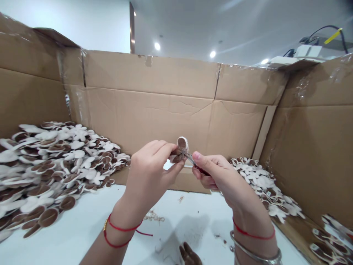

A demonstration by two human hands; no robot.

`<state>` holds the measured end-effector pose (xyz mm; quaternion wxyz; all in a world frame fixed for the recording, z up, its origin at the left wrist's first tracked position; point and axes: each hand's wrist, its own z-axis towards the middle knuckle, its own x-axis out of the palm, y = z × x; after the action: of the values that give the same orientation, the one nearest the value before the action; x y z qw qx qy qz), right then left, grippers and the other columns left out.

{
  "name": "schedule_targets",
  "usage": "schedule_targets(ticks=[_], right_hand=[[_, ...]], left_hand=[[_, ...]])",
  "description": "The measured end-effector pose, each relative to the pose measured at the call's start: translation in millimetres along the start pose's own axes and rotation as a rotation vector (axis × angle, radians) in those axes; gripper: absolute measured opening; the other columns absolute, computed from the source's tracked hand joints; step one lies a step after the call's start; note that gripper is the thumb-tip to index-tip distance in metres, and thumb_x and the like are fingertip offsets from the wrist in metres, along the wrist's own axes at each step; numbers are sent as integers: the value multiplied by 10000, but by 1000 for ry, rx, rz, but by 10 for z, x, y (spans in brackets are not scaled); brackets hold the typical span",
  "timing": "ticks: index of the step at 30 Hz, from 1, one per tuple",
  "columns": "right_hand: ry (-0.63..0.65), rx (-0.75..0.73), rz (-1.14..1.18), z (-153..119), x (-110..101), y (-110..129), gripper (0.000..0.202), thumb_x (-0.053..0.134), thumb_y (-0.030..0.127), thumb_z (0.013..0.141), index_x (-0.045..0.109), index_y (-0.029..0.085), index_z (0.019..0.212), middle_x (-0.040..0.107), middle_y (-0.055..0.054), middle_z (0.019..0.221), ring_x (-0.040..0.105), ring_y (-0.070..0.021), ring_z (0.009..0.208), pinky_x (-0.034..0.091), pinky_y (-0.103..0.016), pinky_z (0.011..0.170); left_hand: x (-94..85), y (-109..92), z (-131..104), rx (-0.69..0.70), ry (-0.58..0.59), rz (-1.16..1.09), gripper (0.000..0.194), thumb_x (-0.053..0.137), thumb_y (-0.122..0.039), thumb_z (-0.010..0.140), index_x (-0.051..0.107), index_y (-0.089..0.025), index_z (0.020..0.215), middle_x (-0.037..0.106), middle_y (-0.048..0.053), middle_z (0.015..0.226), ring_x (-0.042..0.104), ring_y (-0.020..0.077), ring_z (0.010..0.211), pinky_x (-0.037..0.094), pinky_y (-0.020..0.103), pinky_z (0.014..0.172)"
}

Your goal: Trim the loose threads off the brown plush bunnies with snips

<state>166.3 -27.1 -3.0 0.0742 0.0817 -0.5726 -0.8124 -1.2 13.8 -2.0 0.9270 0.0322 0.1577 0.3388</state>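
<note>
Near the middle of the head view, my left hand point(151, 169) pinches a small brown and white fabric piece point(182, 144) with rounded lobes, held up above the table. My right hand point(211, 169) is wrapped round a small metal tool point(190, 158) with a dark red handle. The tool's tip touches the centre of the fabric piece. My fingers hide most of the tool's handle, so its exact kind is unclear.
Cardboard walls point(154, 106) stand behind and at both sides. A large pile of brown and white pieces point(49, 165) lies left, a smaller pile point(261, 180) right. Thread scraps point(154, 217) and a brown piece point(190, 254) lie on the white table point(110, 209).
</note>
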Motion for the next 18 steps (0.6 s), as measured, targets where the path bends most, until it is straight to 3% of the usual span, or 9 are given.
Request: schedule_targets(ticks=[18], right_hand=[[-18, 27, -29, 16, -16, -33, 539, 593, 586, 861, 493, 156, 551, 205, 103, 473, 100, -46, 442, 89, -227, 404]], left_hand=[[17, -3, 12, -21, -42, 22, 136, 694, -143, 793, 595, -121, 701, 562, -18, 591, 479, 106, 536, 364, 223, 530]])
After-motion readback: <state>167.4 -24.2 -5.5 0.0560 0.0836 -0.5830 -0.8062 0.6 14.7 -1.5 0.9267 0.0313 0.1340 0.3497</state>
